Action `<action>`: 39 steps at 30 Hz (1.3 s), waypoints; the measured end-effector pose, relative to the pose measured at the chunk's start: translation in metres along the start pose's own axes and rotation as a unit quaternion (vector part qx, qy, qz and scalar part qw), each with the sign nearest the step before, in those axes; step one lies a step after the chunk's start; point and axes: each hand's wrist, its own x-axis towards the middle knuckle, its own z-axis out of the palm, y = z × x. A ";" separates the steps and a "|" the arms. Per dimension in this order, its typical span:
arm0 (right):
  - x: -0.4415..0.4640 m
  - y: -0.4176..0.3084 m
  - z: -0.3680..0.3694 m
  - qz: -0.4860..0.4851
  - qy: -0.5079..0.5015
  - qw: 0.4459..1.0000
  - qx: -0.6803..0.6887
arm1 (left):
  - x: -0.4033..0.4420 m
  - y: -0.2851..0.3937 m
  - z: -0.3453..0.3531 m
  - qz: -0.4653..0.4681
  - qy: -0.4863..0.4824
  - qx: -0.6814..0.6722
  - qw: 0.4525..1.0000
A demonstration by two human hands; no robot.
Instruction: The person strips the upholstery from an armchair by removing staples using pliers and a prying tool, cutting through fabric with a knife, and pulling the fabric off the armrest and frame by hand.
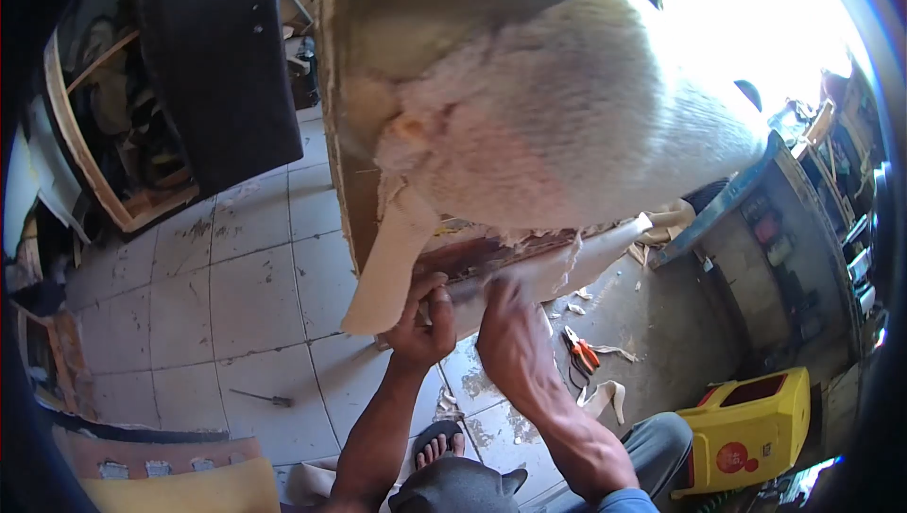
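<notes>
My left hand is at the lower edge of a large padded furniture piece, fingers curled together beside a hanging cream flap. What it pinches, if anything, is too small to tell. Just to the right, my right hand is blurred by motion against the same edge, in front of the pale strip of material; its fingertips cannot be made out. Between the hands and the padding runs an exposed brown wooden rail with torn fibres.
Orange-handled pliers and scraps lie on the floor at right. A screwdriver rests on white tiles. A yellow crate stands lower right. A dark upholstered panel and wooden frame are upper left.
</notes>
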 end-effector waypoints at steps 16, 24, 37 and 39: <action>-0.100 0.381 0.026 -0.088 -0.491 0.856 -0.140 | 0.052 0.048 0.062 -0.526 -0.196 -0.169 0.810; -0.176 0.360 0.075 0.258 -0.216 0.934 0.120 | 0.048 0.025 0.084 -0.564 -0.035 -0.125 0.815; -0.112 0.444 0.126 0.204 0.005 0.975 -0.087 | 0.050 0.042 0.088 -0.547 -0.074 -0.060 0.832; -0.110 0.450 0.124 0.219 -0.026 0.973 -0.071 | 0.049 0.042 0.088 -0.559 -0.057 -0.066 0.825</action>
